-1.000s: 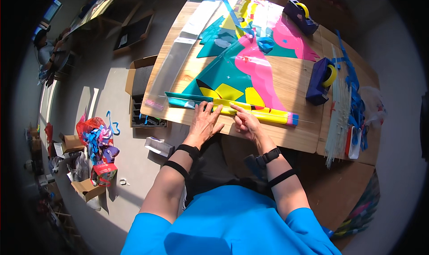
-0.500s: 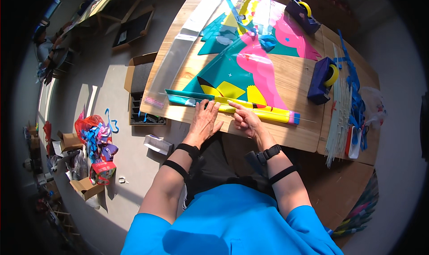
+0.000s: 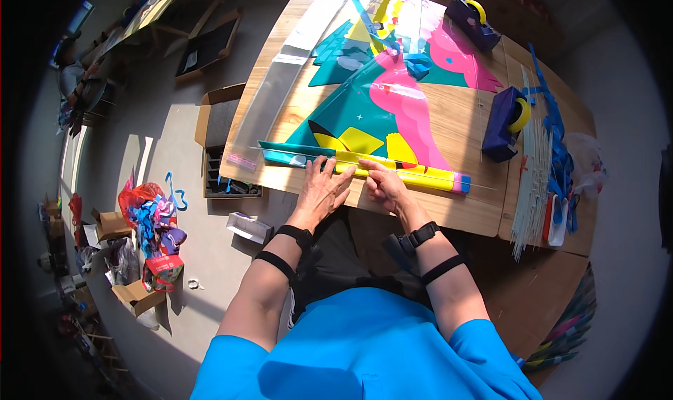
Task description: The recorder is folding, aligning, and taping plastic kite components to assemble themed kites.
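A printed plastic kite sheet [image 3: 336,105] in teal, pink and yellow lies across the wooden table. Its near edge is folded over into a long band [image 3: 420,176], and a thin rod [image 3: 484,187] runs along it, poking out past the right end. My left hand [image 3: 324,190] lies on the band with fingers spread, pressing near its middle. Just to the right, my right hand [image 3: 387,188] touches the band with the index finger stretched out and the other fingers loosely curled. What lies under the fingertips is hidden.
Two dark blue tape dispensers [image 3: 501,126] with yellow tape stand at the right. Beyond are pale thin rods [image 3: 533,190], blue ribbon [image 3: 557,154] and scissors [image 3: 573,214]. A clear plastic sleeve [image 3: 270,98] lies left. An open cardboard box [image 3: 210,126] stands beside the table; another person [image 3: 73,77] sits far left.
The fingers of my left hand have shifted slightly right and spread along the band. My right hand has barely moved. The sheet and rod lie almost as before.
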The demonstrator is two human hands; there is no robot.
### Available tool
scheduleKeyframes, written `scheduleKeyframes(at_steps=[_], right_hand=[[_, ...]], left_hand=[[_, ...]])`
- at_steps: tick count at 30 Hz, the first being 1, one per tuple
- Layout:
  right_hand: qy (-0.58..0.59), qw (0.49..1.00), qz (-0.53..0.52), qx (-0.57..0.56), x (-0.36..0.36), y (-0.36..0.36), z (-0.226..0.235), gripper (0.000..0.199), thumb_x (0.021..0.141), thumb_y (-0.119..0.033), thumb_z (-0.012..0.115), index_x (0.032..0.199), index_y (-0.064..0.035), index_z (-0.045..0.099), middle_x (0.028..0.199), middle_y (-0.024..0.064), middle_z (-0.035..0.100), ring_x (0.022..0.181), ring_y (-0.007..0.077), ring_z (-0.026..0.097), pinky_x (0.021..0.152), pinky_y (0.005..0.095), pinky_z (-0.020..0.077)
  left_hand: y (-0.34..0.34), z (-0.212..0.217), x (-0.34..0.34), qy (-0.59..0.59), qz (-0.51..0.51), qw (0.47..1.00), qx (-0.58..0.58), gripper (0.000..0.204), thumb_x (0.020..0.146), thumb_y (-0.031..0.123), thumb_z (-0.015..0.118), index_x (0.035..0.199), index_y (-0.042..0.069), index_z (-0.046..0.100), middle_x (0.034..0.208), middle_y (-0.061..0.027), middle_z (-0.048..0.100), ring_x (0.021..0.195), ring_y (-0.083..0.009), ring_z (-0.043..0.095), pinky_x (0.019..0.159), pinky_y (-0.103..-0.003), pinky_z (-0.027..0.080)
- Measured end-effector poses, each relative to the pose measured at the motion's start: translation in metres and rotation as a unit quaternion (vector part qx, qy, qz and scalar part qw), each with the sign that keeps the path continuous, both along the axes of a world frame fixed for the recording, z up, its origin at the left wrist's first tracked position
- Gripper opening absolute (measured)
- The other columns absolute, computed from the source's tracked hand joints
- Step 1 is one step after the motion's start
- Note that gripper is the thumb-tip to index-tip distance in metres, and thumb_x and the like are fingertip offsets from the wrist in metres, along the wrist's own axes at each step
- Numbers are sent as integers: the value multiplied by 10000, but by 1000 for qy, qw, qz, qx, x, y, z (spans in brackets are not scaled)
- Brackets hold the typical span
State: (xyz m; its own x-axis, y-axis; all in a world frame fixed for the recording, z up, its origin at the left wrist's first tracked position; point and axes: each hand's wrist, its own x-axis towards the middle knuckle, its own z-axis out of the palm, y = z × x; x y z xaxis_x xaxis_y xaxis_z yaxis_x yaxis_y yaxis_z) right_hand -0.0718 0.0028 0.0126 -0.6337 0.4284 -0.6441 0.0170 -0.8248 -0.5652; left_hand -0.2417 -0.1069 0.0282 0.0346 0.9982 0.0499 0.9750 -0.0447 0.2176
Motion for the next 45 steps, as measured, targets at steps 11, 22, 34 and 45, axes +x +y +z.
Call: scheduleKeyframes(at_steps=[11,22,34,45], right_hand=[[-110,983,40,144,-2,7,3,439,909,-97,428,1324,-56,565,587,15,530,413,98,391,404,260,326],[-337,670,57,659,-23,13,16,214,785,-187,747,875,-25,640,854,150,632,803,331,632,701,453,499],[-463,614,4,640,-44,24,-22,389,669,-280,849,759,-21,574,800,165,605,788,362,603,677,466,473],[-331,506,86,791,-8,70,35,134,833,-58,589,965,-55,605,945,106,615,958,288,586,787,394,488]], left_hand=[[-1,-8,-1,20,-9,1000,9,531,845,323,673,1350,291,509,1283,-159,416,1248,-379,361,1063,-571,323],[0,-7,-1,21,-8,1000,16,496,849,335,667,1321,280,527,1259,-158,421,1228,-377,369,1049,-572,330],[3,-5,5,17,-12,1000,17,505,843,324,671,1311,203,527,1280,-171,414,1231,-383,368,1057,-577,321],[5,-9,0,15,42,999,32,630,856,397,650,1358,55,486,1209,-95,506,1198,-303,427,1083,-497,333]])
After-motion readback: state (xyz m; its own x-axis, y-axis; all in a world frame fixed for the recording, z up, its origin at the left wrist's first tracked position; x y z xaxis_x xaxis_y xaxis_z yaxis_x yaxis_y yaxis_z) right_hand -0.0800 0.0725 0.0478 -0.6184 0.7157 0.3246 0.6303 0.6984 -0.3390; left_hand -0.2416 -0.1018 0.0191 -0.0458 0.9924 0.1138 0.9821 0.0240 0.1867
